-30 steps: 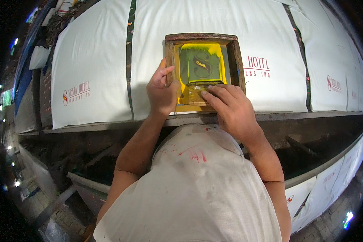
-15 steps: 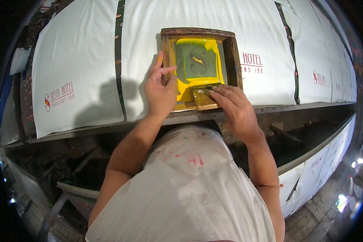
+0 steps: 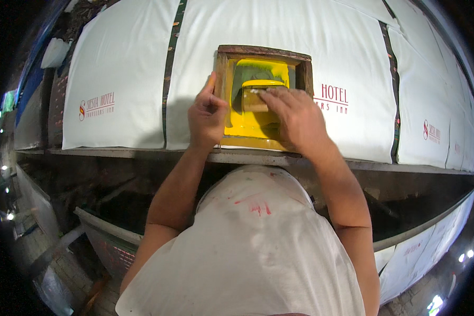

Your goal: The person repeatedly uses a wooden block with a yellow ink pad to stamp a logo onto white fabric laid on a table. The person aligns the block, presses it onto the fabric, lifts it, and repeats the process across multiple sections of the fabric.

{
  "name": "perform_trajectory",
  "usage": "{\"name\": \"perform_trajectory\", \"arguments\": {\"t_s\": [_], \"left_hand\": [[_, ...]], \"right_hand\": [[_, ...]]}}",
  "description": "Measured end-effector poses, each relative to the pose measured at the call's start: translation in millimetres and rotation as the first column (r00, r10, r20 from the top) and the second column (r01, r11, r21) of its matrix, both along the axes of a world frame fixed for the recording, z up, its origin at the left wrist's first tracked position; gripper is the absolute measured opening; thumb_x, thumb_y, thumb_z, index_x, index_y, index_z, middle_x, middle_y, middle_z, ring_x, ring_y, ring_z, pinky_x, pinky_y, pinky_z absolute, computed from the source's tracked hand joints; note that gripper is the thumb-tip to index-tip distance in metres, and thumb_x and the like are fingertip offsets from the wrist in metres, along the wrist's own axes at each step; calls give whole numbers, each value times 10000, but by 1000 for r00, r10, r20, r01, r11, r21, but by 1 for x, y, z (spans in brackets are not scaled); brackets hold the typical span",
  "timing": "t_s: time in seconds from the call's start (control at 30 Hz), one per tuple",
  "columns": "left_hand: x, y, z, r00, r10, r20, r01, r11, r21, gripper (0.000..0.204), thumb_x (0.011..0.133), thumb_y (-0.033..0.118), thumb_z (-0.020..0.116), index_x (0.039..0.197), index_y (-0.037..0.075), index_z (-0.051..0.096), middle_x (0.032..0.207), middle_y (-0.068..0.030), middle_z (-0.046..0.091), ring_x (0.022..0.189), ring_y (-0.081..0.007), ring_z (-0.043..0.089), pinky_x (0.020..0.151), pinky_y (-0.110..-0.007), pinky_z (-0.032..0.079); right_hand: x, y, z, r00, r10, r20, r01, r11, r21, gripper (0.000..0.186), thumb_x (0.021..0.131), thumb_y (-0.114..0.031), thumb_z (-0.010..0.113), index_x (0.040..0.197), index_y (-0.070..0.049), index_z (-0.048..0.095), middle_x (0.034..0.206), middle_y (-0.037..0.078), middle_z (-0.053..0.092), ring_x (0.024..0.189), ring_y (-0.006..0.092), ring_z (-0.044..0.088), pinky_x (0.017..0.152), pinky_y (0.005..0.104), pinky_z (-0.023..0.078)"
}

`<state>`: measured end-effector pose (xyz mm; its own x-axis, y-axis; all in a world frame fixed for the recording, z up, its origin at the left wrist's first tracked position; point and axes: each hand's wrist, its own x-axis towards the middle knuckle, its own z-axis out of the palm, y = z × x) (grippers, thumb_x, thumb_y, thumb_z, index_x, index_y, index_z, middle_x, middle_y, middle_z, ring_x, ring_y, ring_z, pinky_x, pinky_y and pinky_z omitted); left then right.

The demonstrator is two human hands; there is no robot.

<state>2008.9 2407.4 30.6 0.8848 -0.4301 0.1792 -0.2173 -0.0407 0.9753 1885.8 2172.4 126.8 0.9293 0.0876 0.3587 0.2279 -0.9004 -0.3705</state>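
A wooden screen-printing frame (image 3: 263,51) lies on white cloth (image 3: 195,37), its mesh smeared with yellow ink (image 3: 245,125). My left hand (image 3: 205,121) grips the frame's left side, one finger stretched along the outside and the others curled at the edge. Inside the frame, my right hand (image 3: 304,120) holds a squeegee (image 3: 253,102) with a flat wooden handle, a ridge of yellow ink along its far edge. The squeegee covers much of the dark stencil area (image 3: 252,72); a green-grey strip shows beyond it. Red printing (image 3: 334,95) on the cloth stands just right of the frame.
More white cloth panels with red prints (image 3: 97,107) lie left and right along the long table, dark gaps (image 3: 170,63) between them. The table's near edge (image 3: 110,151) runs in front of me. Behind me on the right stands another table with white cloth (image 3: 416,258).
My right hand has pushed the squeegee from the frame's near end up over the stencil, spreading yellow ink. My left hand stays at the frame's left side. The whole view has shifted slightly.
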Motion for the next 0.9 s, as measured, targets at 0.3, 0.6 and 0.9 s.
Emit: {"name": "perform_trajectory", "arguments": {"t_s": [0.3,0.6,0.9], "left_hand": [[-1,-7,-5,996,41,76,-40,999,-16,107,933,-68,732,970,16,678,1688,-337,481,1341,-167,659,1076,-311,527],[-15,-18,32,975,163,-149,-147,982,116,214,906,-142,685,1074,-15,721,1677,-258,516,1345,-201,639,1084,-326,528],[-7,-10,21,994,91,-63,-84,991,105,172,905,-141,699,950,25,708,1709,-247,500,1467,-221,603,1166,-344,496]], "right_hand": [[20,-22,-1,996,94,-11,-94,994,-62,560,844,-33,763,1401,-77,726,1251,158,749,1071,375,689,943,449,560],[2,-41,19,930,321,-180,-306,946,106,487,808,-17,768,1294,-49,755,1190,160,783,1100,380,725,946,480,575],[13,-37,-3,971,235,-46,-236,972,-13,596,808,-22,803,1394,-109,741,1207,153,764,1036,401,711,945,466,581]]}}
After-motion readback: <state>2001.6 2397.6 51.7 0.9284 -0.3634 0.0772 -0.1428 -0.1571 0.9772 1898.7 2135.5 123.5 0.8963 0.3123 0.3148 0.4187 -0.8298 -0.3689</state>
